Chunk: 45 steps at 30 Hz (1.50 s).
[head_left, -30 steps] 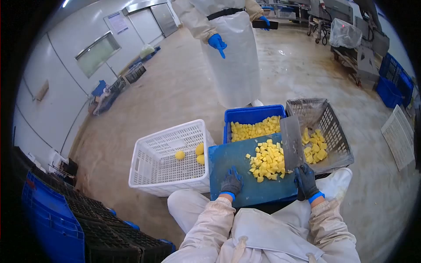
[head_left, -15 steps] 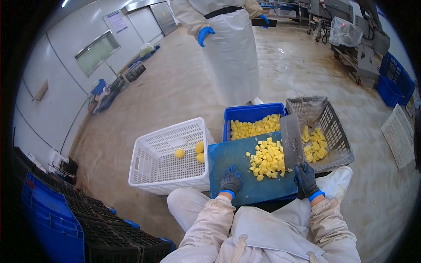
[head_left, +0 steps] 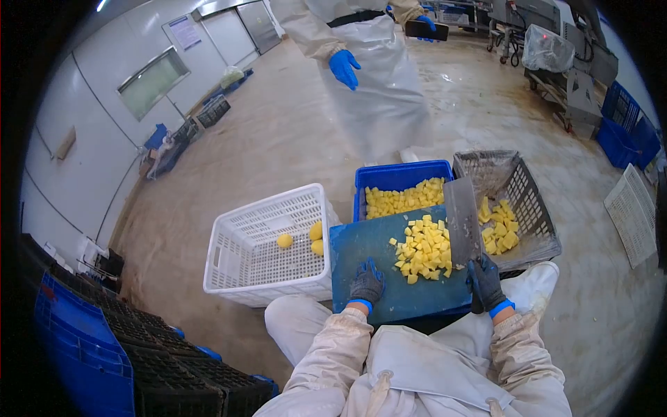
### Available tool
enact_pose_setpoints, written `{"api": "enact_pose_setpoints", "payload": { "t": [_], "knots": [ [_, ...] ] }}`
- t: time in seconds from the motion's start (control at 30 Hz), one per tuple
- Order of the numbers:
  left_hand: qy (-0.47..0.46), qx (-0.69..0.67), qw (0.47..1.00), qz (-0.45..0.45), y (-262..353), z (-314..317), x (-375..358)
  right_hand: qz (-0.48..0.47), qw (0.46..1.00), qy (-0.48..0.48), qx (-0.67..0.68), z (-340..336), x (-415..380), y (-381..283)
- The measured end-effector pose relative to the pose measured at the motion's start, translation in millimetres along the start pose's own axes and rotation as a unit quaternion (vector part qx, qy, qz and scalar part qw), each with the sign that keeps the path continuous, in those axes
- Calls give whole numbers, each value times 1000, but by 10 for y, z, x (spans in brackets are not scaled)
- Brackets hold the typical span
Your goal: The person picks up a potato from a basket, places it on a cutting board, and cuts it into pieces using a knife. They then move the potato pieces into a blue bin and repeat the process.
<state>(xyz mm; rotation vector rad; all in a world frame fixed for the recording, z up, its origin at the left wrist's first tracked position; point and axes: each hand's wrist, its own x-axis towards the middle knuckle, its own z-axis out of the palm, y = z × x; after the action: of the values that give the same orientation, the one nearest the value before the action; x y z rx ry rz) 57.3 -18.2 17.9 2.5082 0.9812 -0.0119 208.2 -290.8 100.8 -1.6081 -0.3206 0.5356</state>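
My left hand, in a dark glove with a blue cuff, lies flat on the blue-green cutting board with its fingers stretched out. Gripped by the handle in my right hand is a wide-bladed cleaver. Its blade stands along the board's right side, beside a heap of yellow cubes. Behind the board, a blue crate holds many more cubes. To the right, larger yellow pieces lie in a grey crate.
A white crate at the left contains a few whole, round yellow pieces. Another person in a white apron stands just beyond the crates, holding a dark phone-like object. Black and blue crates are stacked at lower left.
The other person has shifted, with the near blue-gloved hand lower and the dark object turned and moved slightly. My hands, the cleaver and the cubes stay nearly in place.
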Motion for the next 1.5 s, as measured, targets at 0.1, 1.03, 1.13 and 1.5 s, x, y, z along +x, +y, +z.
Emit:
{"api": "enact_pose_setpoints", "payload": {
  "t": [0.1, 1.03, 1.13, 1.5],
  "knots": [
    [6, 12, 1000, 10, -13, 17, 3, -5, 1000, -5, -20, -14, 14, 28],
    [1, 7, 1000, 10, -30, 33, 5, 0, 1000, 4, -15, -19, 19, 71],
    [-3, 15, 1000, 14, -38, 39, 21, 4, 1000, 14, -26, 5, -10, -11],
    [11, 22, 999, 24, -33, 39, 19, 3, 1000, 13, -22, -33, 62, 151]
  ]
}}
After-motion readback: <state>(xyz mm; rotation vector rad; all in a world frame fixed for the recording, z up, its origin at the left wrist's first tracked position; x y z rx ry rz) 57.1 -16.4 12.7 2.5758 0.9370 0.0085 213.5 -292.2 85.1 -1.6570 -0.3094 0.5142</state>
